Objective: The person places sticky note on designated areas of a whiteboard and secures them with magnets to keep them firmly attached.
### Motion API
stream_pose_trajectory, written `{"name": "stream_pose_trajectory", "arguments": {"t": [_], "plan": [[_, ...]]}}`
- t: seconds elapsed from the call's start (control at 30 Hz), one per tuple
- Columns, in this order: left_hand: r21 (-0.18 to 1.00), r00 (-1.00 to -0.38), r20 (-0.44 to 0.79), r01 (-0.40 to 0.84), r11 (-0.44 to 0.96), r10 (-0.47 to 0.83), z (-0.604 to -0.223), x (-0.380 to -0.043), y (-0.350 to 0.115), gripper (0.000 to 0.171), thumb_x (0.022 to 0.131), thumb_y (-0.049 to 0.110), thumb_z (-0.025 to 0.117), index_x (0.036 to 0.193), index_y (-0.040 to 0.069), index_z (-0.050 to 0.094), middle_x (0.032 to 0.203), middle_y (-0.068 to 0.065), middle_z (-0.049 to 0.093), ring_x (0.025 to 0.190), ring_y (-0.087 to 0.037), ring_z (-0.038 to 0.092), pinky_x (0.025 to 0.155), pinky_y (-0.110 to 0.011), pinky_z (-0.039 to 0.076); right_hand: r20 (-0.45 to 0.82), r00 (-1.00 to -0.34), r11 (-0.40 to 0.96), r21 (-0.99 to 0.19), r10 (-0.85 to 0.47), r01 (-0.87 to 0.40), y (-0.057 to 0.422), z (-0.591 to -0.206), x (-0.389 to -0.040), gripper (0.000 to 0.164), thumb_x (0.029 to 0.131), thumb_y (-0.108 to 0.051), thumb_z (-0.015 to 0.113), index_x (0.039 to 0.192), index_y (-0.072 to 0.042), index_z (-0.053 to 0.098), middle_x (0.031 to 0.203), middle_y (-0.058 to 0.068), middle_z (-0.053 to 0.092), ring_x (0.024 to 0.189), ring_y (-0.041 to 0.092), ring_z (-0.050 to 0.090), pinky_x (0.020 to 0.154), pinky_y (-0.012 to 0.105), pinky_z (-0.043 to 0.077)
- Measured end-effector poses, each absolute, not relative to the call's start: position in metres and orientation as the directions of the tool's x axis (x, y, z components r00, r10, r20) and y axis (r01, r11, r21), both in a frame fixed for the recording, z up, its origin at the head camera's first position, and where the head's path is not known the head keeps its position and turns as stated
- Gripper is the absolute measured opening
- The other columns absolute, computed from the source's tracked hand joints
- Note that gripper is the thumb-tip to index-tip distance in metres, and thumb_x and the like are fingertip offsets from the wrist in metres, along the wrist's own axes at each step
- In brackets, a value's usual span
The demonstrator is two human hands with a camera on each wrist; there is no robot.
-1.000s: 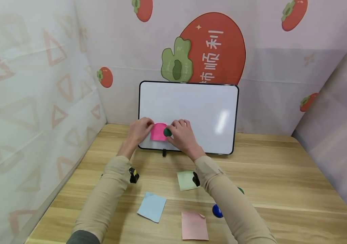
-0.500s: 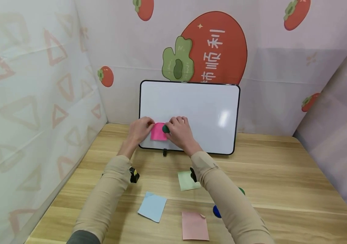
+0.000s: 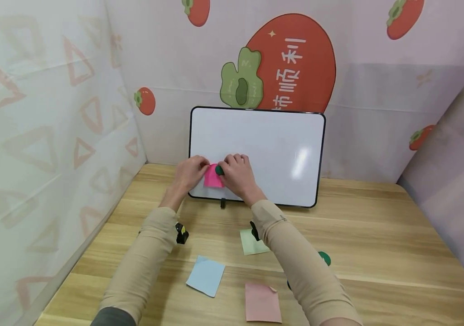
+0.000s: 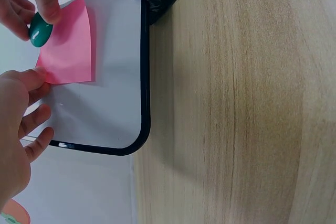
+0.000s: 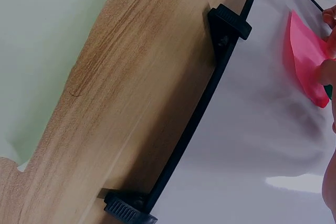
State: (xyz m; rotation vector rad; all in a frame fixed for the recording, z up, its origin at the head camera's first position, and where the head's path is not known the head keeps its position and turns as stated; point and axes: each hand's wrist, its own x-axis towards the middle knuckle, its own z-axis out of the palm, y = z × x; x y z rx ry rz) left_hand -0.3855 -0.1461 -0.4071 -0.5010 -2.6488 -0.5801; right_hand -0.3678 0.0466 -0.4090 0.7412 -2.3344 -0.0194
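Observation:
A bright pink sticky note [image 3: 213, 180] lies against the lower left of a black-framed whiteboard [image 3: 264, 145]. My left hand [image 3: 189, 172] pinches the note's upper left corner between thumb and index finger, its other fingers spread in the left wrist view. In my right hand [image 3: 238, 175], thumb and fingers grip a round green magnet [image 4: 40, 31] at the note's upper edge. The note's lower edge stands a little off the board in the right wrist view, where the magnet is mostly hidden by fingers.
Black feet [image 5: 226, 27] prop the board on the wooden table [image 3: 379, 253]. Nearer lie a blue note [image 3: 206, 276], a pale green note [image 3: 252, 243] and a light pink note [image 3: 262, 303]. Another green magnet [image 3: 325, 258] sits right of my right forearm, which mostly hides a blue disc. Printed cloth walls surround the table.
My right hand has carried the green magnet slightly left and up over the pink note. The left hand keeps its hold. The right forearm has swung left, covering most of the blue disc.

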Motion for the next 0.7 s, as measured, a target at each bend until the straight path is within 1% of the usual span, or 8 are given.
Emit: {"name": "stream_pose_trajectory", "arguments": {"t": [0.2,0.53,0.7], "plan": [[0.323,-0.861,0.441,0.414,0.851,0.252,-0.407,-0.385,-0.144,0.016,0.097,0.021,0.065,0.104,0.009,0.074,0.101,-0.007,0.074,0.090,-0.021,0.069,0.077,-0.036,0.055,0.596,-0.616,0.841,0.215,-0.516,-0.497,0.040,-0.406,-0.372,0.028,0.092,-0.030,0.070,0.115,-0.015,0.071,0.106,0.006,0.066,0.104,0.027,0.060,0.096,0.045,0.045],[0.319,-0.848,0.465,0.428,0.845,0.254,-0.410,-0.388,-0.145,0.015,0.096,0.020,0.066,0.103,0.009,0.075,0.099,-0.007,0.075,0.088,-0.021,0.070,0.076,-0.036,0.055,0.585,-0.633,0.848,0.208,-0.507,-0.487,0.033,-0.401,-0.377,0.024,0.094,-0.029,0.068,0.113,-0.015,0.072,0.106,0.007,0.065,0.104,0.028,0.060,0.097,0.045,0.045],[0.316,-0.844,0.471,0.432,0.844,0.256,-0.411,-0.389,-0.145,0.015,0.096,0.019,0.066,0.103,0.009,0.075,0.099,-0.007,0.075,0.088,-0.021,0.070,0.075,-0.036,0.055,0.585,-0.627,0.845,0.219,-0.514,-0.487,0.031,-0.402,-0.378,0.023,0.094,-0.028,0.068,0.112,-0.015,0.073,0.105,0.007,0.065,0.103,0.027,0.060,0.096,0.045,0.046]]}}
